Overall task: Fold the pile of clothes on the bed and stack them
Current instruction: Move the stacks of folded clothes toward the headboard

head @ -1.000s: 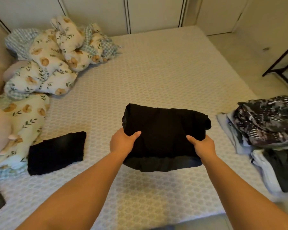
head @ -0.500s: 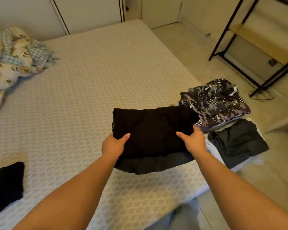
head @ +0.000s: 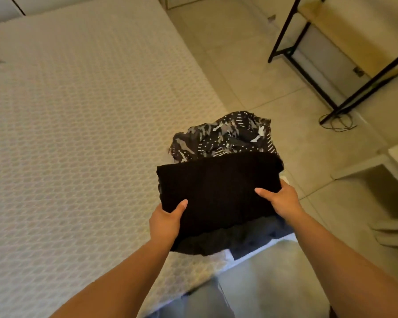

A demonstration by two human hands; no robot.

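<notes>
At the corner of the bed nearest the person, a folded black knit garment is held up flat between both hands, partly over a crumpled black-and-white patterned garment that tops the clothes heaped there. The left hand grips the folded garment's near left corner, thumb on top and the other fingers hidden beneath; the right hand grips its near right edge the same way. Just below the folded garment a dark grey piece reaches the bed's edge. The risk, I judge, lies in the uneven, rumpled base so close to that edge: set down there, the fold could tilt, slide floorward, or sag open at its unsupported far side.
</notes>
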